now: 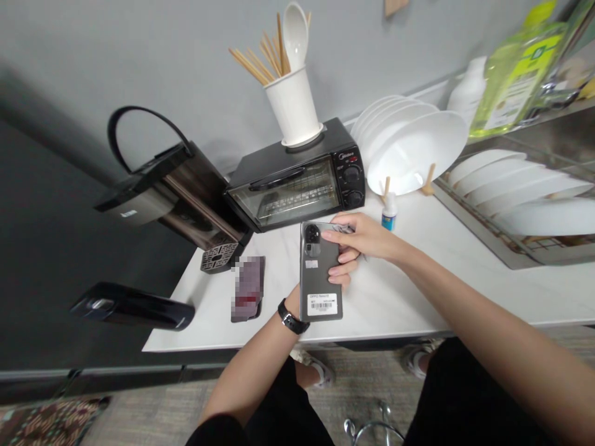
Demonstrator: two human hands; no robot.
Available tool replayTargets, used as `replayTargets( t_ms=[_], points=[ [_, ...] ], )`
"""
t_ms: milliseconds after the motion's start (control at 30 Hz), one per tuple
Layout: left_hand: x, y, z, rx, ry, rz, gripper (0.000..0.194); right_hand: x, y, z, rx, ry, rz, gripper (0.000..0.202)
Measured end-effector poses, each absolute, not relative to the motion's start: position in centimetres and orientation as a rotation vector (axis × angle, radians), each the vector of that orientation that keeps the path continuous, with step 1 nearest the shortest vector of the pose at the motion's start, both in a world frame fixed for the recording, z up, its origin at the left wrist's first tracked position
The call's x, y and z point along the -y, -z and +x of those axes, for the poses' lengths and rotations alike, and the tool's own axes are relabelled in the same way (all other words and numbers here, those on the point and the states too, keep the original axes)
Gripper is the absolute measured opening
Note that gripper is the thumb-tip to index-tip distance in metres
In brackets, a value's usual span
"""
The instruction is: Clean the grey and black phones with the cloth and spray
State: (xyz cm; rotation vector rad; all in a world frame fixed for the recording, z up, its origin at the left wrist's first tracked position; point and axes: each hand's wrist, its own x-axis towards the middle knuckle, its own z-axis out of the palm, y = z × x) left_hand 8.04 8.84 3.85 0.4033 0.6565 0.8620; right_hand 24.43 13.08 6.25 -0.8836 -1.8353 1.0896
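A grey phone (pixel 320 272) is held upright over the counter, its back with round camera and barcode label facing me. My left hand (pixel 343 272) is mostly hidden behind it, fingertips wrapped round its right edge; a black watch (pixel 292 319) is on that wrist. My right hand (pixel 360 236) is at the phone's upper right, its index fingertip on the back beside the camera. A crumpled grey cloth (pixel 344 228) is pinched in its fingers. Another phone (pixel 248 288), partly pixelated, lies on the counter to the left.
A black toaster oven (pixel 297 186) stands behind, bearing a white utensil holder (pixel 295 105). Left are a coffee machine (pixel 195 204) and a dark bottle-like object (pixel 139 306). Right are a small bottle (pixel 389 214), racked plates (pixel 413 148), a dish basin (pixel 493 244) and green detergent (pixel 515 83).
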Motion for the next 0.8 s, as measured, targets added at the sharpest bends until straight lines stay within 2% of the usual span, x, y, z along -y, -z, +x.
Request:
replayTargets(
  t_ms=[100, 300, 333, 500, 633, 800],
  points=[
    [-8.5, -4.1, 6.8, -0.723, -0.828, 0.459, 0.025, -14.3, -6.5, 24.2, 1.825, -1.305, -0.753, 0.051],
    [-5.5, -6.0, 4.4, -0.846, -0.988, 0.691, 0.073, -14.5, -5.4, 23.4, 1.811, -1.195, -0.717, 0.056],
    [-5.0, -6.1, 4.1, -0.911, -1.021, 0.771, 0.071, -14.6, -5.0, 23.3, 1.802, -1.213, -0.718, 0.057],
    [-4.4, -5.4, 3.4, -1.229, -1.244, 1.233, 0.040, -14.7, -3.4, 23.0, 1.761, -1.238, -0.734, 0.058],
    [-4.6, -5.2, 3.2, -1.193, -1.184, 1.396, 0.039, -14.6, -3.1, 23.3, 1.743, -1.246, -0.740, 0.058],
    [-4.3, -5.1, 2.9, -1.130, -1.118, 1.366, 0.047, -14.6, -2.9, 23.3, 1.711, -1.285, -0.751, 0.058]
  ],
)
